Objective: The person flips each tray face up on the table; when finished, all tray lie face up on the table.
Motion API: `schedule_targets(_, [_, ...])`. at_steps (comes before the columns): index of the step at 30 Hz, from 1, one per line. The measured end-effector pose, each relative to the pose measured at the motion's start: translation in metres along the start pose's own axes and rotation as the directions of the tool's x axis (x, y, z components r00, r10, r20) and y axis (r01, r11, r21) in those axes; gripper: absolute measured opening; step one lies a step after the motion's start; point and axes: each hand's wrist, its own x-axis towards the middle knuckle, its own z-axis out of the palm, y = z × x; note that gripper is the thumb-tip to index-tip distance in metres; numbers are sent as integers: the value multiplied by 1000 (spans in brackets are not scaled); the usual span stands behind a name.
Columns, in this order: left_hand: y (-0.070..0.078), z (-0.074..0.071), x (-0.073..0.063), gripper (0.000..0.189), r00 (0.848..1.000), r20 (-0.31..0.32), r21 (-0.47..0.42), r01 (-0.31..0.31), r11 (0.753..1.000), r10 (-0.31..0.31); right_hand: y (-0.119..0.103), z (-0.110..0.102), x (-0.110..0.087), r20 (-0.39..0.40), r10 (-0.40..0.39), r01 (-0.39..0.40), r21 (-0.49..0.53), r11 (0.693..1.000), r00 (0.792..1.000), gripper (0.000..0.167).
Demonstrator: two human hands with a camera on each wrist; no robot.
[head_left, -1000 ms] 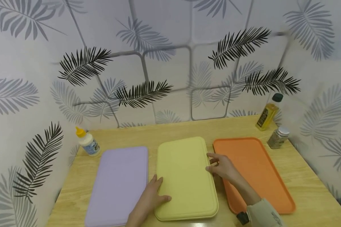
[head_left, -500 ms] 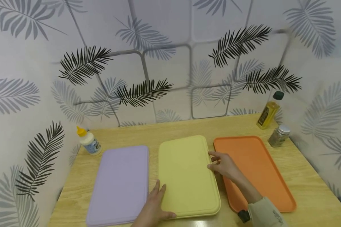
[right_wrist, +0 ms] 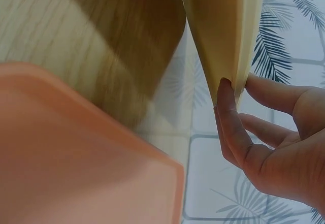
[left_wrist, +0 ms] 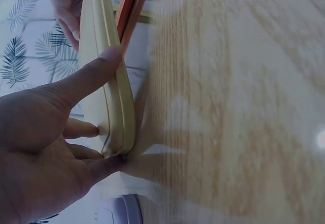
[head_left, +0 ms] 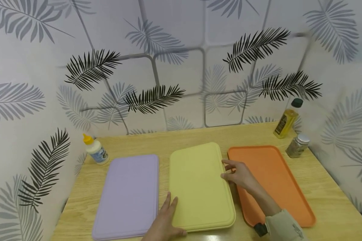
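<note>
A yellow tray, face down, lies between two other trays on the wooden table. My right hand pinches its right rim between thumb and fingers. In the right wrist view the yellow tray's underside shows, and that side is lifted off the table. My left hand holds the near left corner. In the left wrist view its thumb lies along the near rim and its fingers reach round the corner. A purple tray lies to the left. An orange tray, rim up, lies under my right forearm.
A white glue bottle with a yellow cap stands at the back left. At the back right stand an oil bottle and a small jar with a silver lid. A leaf-patterned wall rises behind the table.
My left hand has slid toward me along the yellow tray to its near left corner, its thumb going from the tray's top to the near edge. The right hand keeps its pinch.
</note>
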Motion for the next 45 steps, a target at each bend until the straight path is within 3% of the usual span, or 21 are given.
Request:
schedule_targets(6, [-5,3,-1,103,1000,-22,2,10,1000,-10,-9,-4,1,5,-13,13,-6,1000,1000,61])
schedule_targets(23, [-2,7,-6,99,997,-58,-25,-53,998,52,-18,-9,8,13,-36,36,-6,999,999,57])
schedule_targets(38, [-1,12,-12,88,986,-139,58,-82,995,90,-34,-6,10,15,-63,62,29,998,998,55])
schedule_targets(45, [4,15,-16,84,983,-176,32,-41,999,46,-45,-6,11,14,-103,103,24,994,995,55])
